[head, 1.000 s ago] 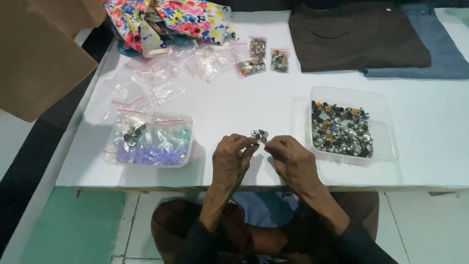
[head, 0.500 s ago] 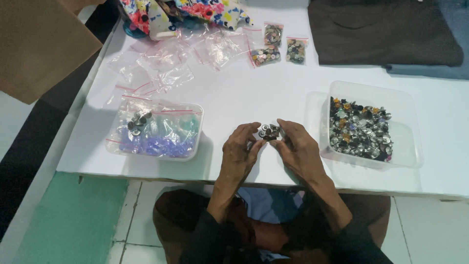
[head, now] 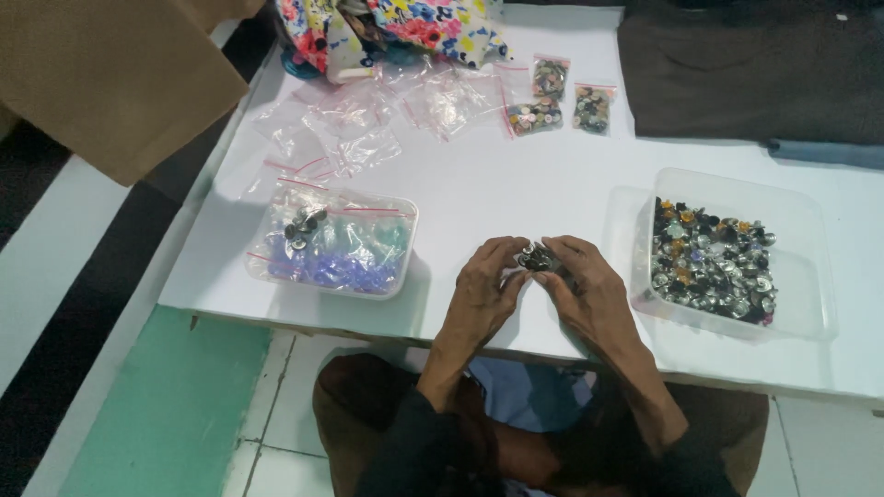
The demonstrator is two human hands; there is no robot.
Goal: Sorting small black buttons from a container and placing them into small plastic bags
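2 hands (head: 539, 281) pinch button cluster (head: 537, 259) btwn 2 plastic tubs (head: 737, 184).

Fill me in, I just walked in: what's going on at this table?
A seated person holds a small cluster of buttons between the left hand and right hand, above the white table. A clear tub of mixed buttons sits right; a tub of small bags sits left.

Bare white table (head: 516, 189) lies open in mid-frame, above the joined hands. At left a clear tub (head: 331, 241) blocks; at right a clear tray of buttons (head: 727, 253). Loose plastic bags (head: 341, 138) clutter the upper left, perhaps overlapping.
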